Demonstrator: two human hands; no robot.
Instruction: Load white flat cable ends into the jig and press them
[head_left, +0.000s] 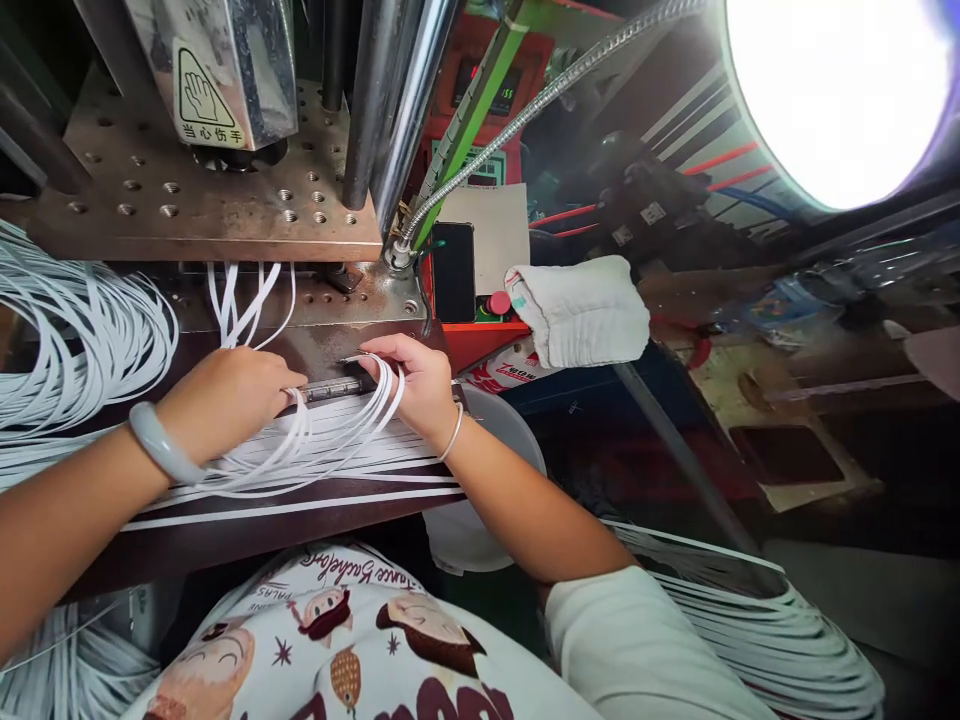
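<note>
My left hand, with a pale bangle at the wrist, is closed at the left end of a narrow metal bar. Its fingertips pinch thin white cables there; the exact grip is partly hidden. Just past the bar's right end, my right hand pinches looped white cables between thumb and fingers. Small dark metal tips show at its fingertips. More white cables lie in a flat bundle along the bench edge below both hands.
A press plate with a hand-warning sign stands over the work. Coiled white cables lie at left. To the right are a phone, a red button, a folded cloth, a bucket and a bright lamp.
</note>
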